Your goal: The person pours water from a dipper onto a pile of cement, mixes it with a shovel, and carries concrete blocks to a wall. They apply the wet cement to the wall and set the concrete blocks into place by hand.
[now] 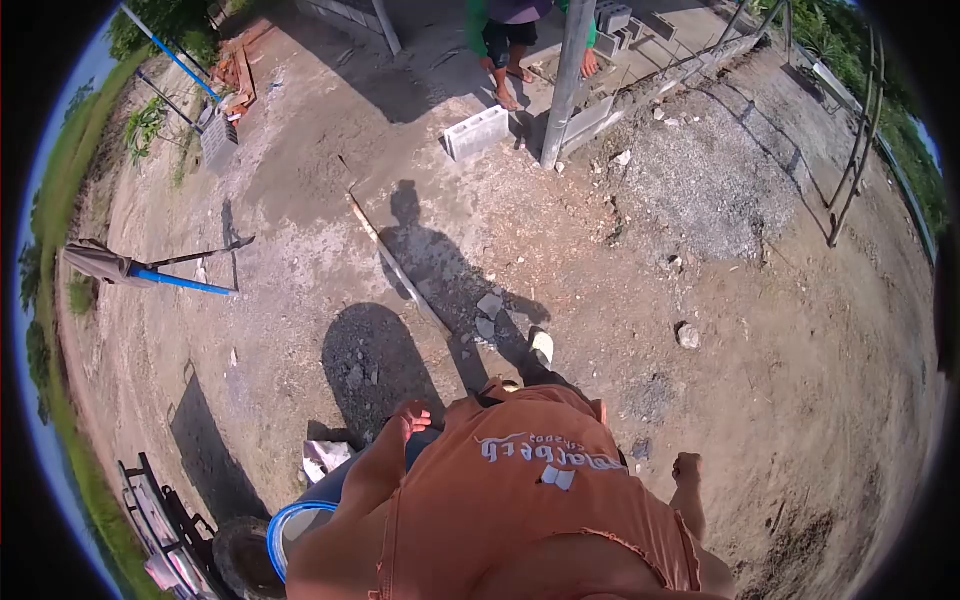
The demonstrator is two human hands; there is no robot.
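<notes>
I look down over my orange shirt [530,500] at bare dirt ground. My left hand [411,416] is raised in front of me with its fingers a little apart. Under that arm lies a blue bucket [300,515] with a light rim; whether the hand grips it is unclear. My right hand [687,467] hangs at my side, curled into a fist with nothing seen in it. One foot in a pale shoe [541,346] is stepped forward.
A long wooden lath [396,262] lies ahead beside my shadow. Further off are a grey concrete block [476,132], a metal post [565,80], a low block wall and another person's legs [508,60]. A blue pipe [180,282] lies left; a wheel [243,555] sits bottom left.
</notes>
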